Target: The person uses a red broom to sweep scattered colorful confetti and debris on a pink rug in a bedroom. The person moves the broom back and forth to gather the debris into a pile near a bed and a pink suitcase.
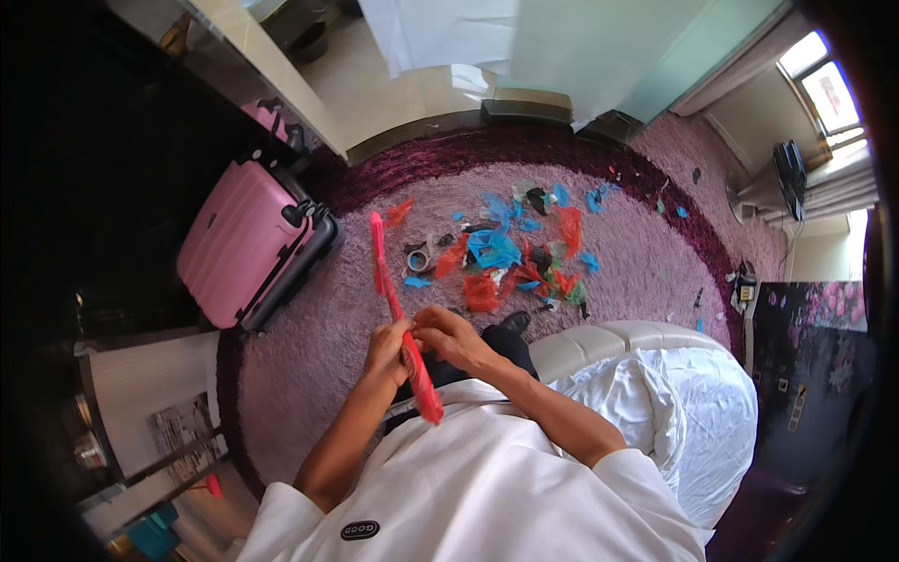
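Observation:
A long thin red strip (pixel 384 281), like a limp balloon or plastic ribbon, runs from about the carpet's upper middle down to my lap. My left hand (pixel 386 348) is closed around its middle. My right hand (pixel 448 334) pinches the same strip right beside the left, fingers curled on it. The lower end of the strip (pixel 426 398) hangs over my white shirt. On the purple carpet ahead of my hands lies a heap of red, blue and green scraps (pixel 510 258) with a roll of tape (pixel 419 258) next to it.
A pink suitcase (pixel 245 242) stands to the left on the carpet's edge. A white bed (pixel 674 393) with a padded rim is at my right. A dark cabinet (pixel 810 356) and curtained window are at far right; shelves with magazines sit at lower left.

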Available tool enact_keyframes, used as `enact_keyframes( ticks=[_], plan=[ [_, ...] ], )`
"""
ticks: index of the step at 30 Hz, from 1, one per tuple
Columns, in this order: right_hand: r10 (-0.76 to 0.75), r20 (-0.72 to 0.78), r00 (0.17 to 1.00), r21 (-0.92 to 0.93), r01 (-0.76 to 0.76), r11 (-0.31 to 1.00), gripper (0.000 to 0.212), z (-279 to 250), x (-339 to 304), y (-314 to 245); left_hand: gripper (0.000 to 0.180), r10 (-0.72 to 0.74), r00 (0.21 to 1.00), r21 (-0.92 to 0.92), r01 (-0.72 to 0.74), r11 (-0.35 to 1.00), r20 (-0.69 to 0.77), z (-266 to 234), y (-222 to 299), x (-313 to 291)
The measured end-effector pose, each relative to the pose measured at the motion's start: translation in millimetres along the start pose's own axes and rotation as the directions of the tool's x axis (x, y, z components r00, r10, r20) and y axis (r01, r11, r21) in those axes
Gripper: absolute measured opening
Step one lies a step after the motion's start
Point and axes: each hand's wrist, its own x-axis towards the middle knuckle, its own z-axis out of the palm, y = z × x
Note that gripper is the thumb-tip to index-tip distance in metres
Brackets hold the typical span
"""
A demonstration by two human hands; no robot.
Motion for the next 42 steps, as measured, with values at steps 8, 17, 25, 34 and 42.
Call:
enact_keyframes(
  ticks=[8, 17, 25, 34, 42],
  plan=[
    [-0.495, 0.066, 0.866, -0.576, 0.438, 0.69, 0.027, 14, -17, 1, 0.016, -0.033, 0.988, -0.071, 0.043, 0.997, 0.148, -42, -69, 102],
    [-0.416, -0.182, 0.891, -0.448, 0.301, 0.842, 0.01, -24, -18, 9, 0.005, -0.373, 0.926, -0.052, 0.377, 0.925, 0.062, 10, -112, 180],
    [-0.42, -0.299, 0.857, -0.483, 0.243, 0.841, 0.013, -78, -88, -68, 0.012, -0.167, 0.953, -0.258, 0.233, 0.938, 0.253, 137, -75, 66],
    [-0.547, -0.2, 0.813, -0.235, 0.502, 0.832, 0.019, -85, -105, -84, 0.014, -0.103, 0.94, -0.26, 0.193, 0.946, 0.325, 149, -46, 9],
    [-0.377, -0.341, 0.861, -0.132, 0.353, 0.926, 0.007, -87, -40, -16, 0.016, -0.124, 0.971, -0.282, 0.18, 0.942, 0.206, 99, -102, 140]
  ],
)
